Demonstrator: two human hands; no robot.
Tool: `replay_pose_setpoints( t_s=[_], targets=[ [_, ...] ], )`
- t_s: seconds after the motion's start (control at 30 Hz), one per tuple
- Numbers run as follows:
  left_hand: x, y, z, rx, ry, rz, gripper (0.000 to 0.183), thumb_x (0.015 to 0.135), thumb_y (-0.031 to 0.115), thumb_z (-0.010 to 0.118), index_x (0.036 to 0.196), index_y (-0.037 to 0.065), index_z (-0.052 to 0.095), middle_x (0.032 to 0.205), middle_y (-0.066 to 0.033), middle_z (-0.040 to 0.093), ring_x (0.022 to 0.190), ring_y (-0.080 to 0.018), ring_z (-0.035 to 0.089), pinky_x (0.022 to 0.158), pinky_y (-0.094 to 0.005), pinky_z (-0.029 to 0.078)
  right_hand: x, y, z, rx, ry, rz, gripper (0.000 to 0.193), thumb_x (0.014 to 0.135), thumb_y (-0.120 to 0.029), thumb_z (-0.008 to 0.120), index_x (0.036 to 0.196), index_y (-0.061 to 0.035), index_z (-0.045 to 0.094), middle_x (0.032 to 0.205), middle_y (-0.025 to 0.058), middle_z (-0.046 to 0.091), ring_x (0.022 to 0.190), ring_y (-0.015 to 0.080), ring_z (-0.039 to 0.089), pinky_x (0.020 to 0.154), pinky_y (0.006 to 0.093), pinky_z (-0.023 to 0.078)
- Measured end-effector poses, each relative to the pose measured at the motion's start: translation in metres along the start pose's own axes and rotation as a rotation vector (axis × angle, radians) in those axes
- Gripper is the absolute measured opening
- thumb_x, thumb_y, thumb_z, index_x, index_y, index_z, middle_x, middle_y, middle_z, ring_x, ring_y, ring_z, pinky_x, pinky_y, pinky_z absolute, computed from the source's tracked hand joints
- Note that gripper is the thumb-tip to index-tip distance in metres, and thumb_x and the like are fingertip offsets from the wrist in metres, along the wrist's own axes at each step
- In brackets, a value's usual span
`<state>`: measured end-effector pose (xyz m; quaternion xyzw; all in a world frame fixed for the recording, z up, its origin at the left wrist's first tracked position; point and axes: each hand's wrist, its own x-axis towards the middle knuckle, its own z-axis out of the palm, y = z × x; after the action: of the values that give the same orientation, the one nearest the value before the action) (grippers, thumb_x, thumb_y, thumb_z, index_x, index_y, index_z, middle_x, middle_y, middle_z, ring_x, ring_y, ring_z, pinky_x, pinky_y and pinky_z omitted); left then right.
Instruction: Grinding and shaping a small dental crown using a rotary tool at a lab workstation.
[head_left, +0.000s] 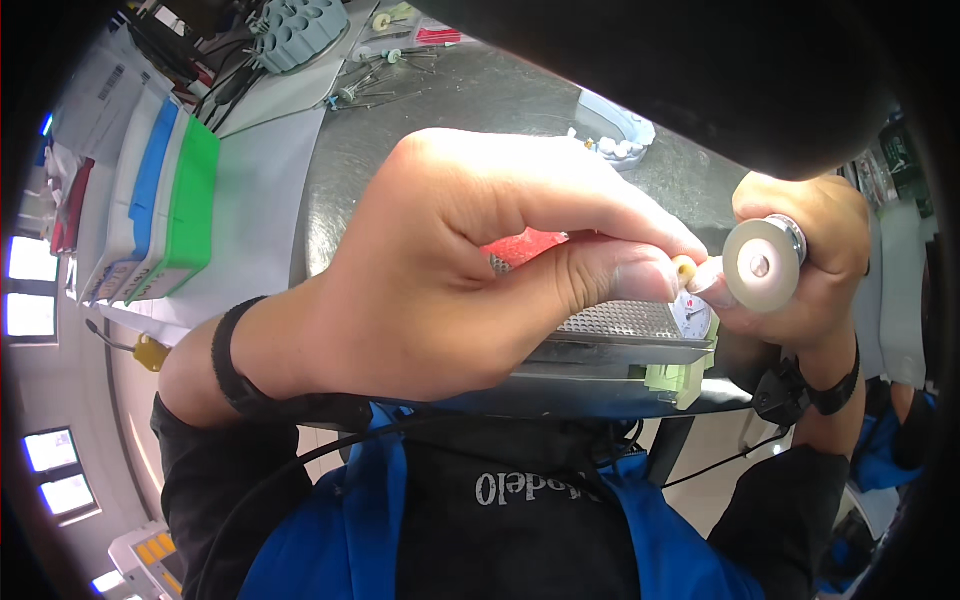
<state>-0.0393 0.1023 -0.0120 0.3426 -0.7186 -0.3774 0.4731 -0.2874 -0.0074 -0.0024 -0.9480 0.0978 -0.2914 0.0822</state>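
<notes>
My left hand [430, 270] reaches across the middle of the bench, thumb and index finger pinched on a small yellowish hollow dental crown [685, 268]. In my right hand [835, 225] is a rotary handpiece [797, 238], fingers wrapped round it. A pale round grinding disc [758, 265] sits on its front end, facing up toward me. The right thumb tip is next to the crown, and the disc is a little to the right of it. I cannot tell whether the disc is spinning. Behind my hands stands a dental model [625, 130] with white teeth.
A perforated metal plate [620, 320] and a small white dial [692, 315] lie below my hands, beside a pale green clip [680, 380]. Green and blue trays [185, 200] stand left. Several burs [390, 65] and a grey holder [300, 30] are behind. A dark shape [680, 60] overhangs the upper right.
</notes>
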Motion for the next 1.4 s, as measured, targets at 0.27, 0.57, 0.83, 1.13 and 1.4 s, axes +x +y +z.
replay_pose_setpoints(
  t_s=[0.27,0.57,0.83,1.13,1.4],
  targets=[
    [0.000,-0.002,0.000,-0.067,0.034,0.014,0.017,0.083,-0.011,0.067,0.100,-0.011,0.069,0.097,-0.0182,0.071,0.090,-0.0213,0.068,0.081,-0.0311,0.054,0.002,-0.001,0.000,-0.040,-0.038,-0.032,0.050,0.054,-0.032,0.092,0.087,-0.0074,0.065,0.081,0.0074,0.068,0.066,0.0199,0.062,0.061,0.0315,0.046],
    [0.001,-0.003,0.004,-0.157,0.043,-0.046,0.017,0.085,-0.008,0.070,0.102,-0.010,0.068,0.101,-0.0188,0.071,0.095,-0.0221,0.069,0.087,-0.0346,0.053,0.006,-0.002,0.003,-0.012,0.010,-0.080,0.050,0.054,-0.030,0.092,0.089,-0.0066,0.065,0.078,0.0084,0.067,0.061,0.0216,0.063,0.056,0.0304,0.046],
    [0.000,0.000,0.001,-0.257,0.034,-0.158,0.018,0.085,0.000,0.075,0.101,-0.007,0.070,0.098,-0.0145,0.073,0.090,-0.0175,0.069,0.084,-0.0302,0.054,0.007,-0.005,0.003,-0.082,0.099,-0.059,0.049,0.058,-0.037,0.091,0.086,-0.0047,0.065,0.068,0.0071,0.063,0.056,0.0217,0.060,0.053,0.0310,0.044],
    [0.000,-0.006,0.004,-0.462,0.032,-0.279,0.016,0.086,0.005,0.075,0.099,-0.003,0.071,0.097,-0.0141,0.073,0.090,-0.0165,0.068,0.083,-0.0304,0.054,0.012,-0.008,0.000,-0.300,0.136,-0.192,0.060,0.057,-0.048,0.092,0.079,0.0003,0.062,0.063,0.0070,0.056,0.052,0.0215,0.056,0.048,0.0309,0.040],
    [0.000,-0.005,0.004,-0.478,0.034,-0.318,0.019,0.088,0.009,0.074,0.101,-0.004,0.071,0.094,-0.0131,0.072,0.085,-0.0152,0.067,0.078,-0.0282,0.053,0.013,-0.008,0.002,-0.284,0.134,-0.204,0.063,0.061,-0.050,0.089,0.078,0.0027,0.060,0.062,0.0086,0.055,0.050,0.0223,0.055,0.046,0.0310,0.040]
  ],
)
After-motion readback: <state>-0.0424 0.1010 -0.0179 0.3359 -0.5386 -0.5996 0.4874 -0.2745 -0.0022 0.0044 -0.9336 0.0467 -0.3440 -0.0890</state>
